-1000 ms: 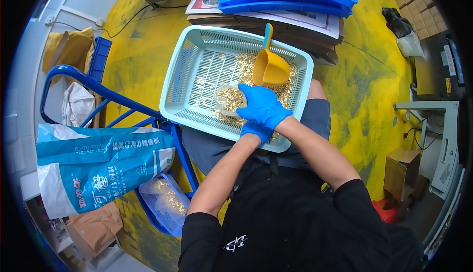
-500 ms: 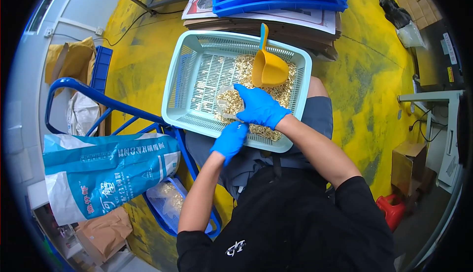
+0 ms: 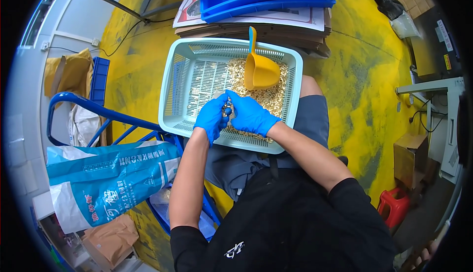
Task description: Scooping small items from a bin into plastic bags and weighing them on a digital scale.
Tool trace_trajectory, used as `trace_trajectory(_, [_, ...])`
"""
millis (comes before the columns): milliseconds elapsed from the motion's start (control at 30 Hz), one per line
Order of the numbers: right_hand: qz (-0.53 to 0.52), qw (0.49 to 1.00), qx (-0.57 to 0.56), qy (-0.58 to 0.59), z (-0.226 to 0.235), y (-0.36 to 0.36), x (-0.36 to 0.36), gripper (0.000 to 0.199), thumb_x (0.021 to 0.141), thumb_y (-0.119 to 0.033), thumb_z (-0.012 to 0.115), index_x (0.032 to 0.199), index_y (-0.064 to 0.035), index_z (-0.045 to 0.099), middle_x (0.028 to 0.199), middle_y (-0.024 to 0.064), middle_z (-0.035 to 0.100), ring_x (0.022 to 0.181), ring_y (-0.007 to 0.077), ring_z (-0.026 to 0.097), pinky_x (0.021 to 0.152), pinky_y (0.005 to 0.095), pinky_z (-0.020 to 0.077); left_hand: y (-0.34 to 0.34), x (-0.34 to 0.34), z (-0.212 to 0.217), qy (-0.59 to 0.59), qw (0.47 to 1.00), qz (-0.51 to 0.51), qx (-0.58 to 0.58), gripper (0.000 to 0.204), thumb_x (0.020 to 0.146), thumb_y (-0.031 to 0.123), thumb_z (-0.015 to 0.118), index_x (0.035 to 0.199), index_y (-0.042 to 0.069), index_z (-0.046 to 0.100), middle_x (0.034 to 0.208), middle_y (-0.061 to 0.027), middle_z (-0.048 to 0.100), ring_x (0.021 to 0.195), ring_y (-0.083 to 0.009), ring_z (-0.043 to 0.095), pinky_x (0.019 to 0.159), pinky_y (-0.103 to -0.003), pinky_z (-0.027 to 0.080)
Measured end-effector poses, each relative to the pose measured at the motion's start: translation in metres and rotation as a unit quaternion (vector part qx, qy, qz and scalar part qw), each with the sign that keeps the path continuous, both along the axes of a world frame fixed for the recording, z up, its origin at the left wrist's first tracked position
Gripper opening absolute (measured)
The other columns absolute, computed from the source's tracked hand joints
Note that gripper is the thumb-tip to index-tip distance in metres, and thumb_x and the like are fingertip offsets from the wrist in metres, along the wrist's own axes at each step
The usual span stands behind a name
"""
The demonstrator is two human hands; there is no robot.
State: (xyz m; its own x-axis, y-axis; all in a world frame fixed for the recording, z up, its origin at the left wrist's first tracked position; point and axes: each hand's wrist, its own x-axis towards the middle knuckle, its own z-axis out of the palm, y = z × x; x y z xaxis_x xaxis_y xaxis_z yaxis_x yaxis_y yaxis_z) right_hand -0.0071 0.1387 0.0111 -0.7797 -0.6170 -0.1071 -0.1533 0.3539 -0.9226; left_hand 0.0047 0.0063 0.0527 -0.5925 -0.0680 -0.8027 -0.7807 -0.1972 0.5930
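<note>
My left hand (image 3: 211, 118) and my right hand (image 3: 252, 113), both in blue gloves, meet over the near side of a pale green slotted plastic basket (image 3: 165, 99). Their fingers are closed around a clear plastic bag (image 3: 219, 94) that they mostly hide. Small brass-coloured metal pieces (image 3: 227, 108) show between the fingers. More loose pieces (image 3: 273, 101) lie heaped in the basket's right half, with others scattered thinly over its left. A yellow scoop (image 3: 262, 72) with a blue-edged handle rests on the heap, its handle leaning toward the far rim. The basket sits over my lap.
Blue trays (image 3: 266, 7) are stacked on flattened cardboard (image 3: 305, 41) beyond the basket. To my left are a blue metal frame (image 3: 106, 110), a blue-and-white sack (image 3: 113, 181) and a blue bin (image 3: 165, 205). At right stand a cardboard box (image 3: 410, 159) and a red container (image 3: 392, 208).
My left hand has moved up and left, from below the right hand to beside it. The bag, plainly visible before, is now mostly covered by both hands.
</note>
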Motion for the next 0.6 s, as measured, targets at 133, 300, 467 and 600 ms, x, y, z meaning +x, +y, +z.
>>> trace_trajectory(133, [-0.033,0.999,0.025,0.031,-0.006,-0.003,0.002,0.067,0.063,-0.007,0.058,0.123,0.0053,0.03,0.079,0.0275,0.058,0.075,0.0428,0.057,0.063,0.0463,0.0464,-0.004,0.007,-0.012,0.063,0.981,-0.089,-0.159,0.03,0.088,0.038,0.05,0.081,0.009,0.055,0.058,0.0007,0.049,0.042,-0.0069,0.036,0.036,-0.022,0.026])
trace_trajectory(300, [-0.022,0.999,0.044,0.022,-0.004,-0.01,0.005,0.074,0.064,-0.007,0.057,0.129,0.0074,0.026,0.081,0.0278,0.058,0.076,0.0416,0.057,0.065,0.0458,0.0457,-0.031,0.0,-0.059,0.142,0.875,-0.201,-0.417,0.038,0.086,0.031,0.046,0.092,-0.004,0.06,0.081,-0.0183,0.062,0.066,-0.0228,0.065,0.053,-0.034,0.049])
trace_trajectory(467, [-0.029,0.998,0.058,0.026,-0.01,-0.008,0.002,0.075,0.067,-0.011,0.06,0.131,0.0066,0.025,0.075,0.025,0.058,0.071,0.0392,0.059,0.063,0.0438,0.0465,-0.013,-0.01,-0.017,0.062,0.973,-0.061,-0.216,0.028,0.087,0.021,0.046,0.099,-0.003,0.053,0.084,-0.0147,0.059,0.07,-0.0266,0.063,0.055,-0.035,0.052])
trace_trajectory(600, [-0.028,0.999,0.043,0.017,0.001,-0.02,0.009,0.073,0.068,-0.015,0.062,0.127,0.0102,0.026,0.081,0.0293,0.057,0.077,0.0421,0.057,0.067,0.045,0.0468,-0.072,-0.004,-0.076,0.157,0.935,-0.153,-0.278,0.027,0.085,0.015,0.047,0.103,-0.005,0.049,0.102,-0.0214,0.054,0.075,-0.0297,0.062,0.06,-0.036,0.055])
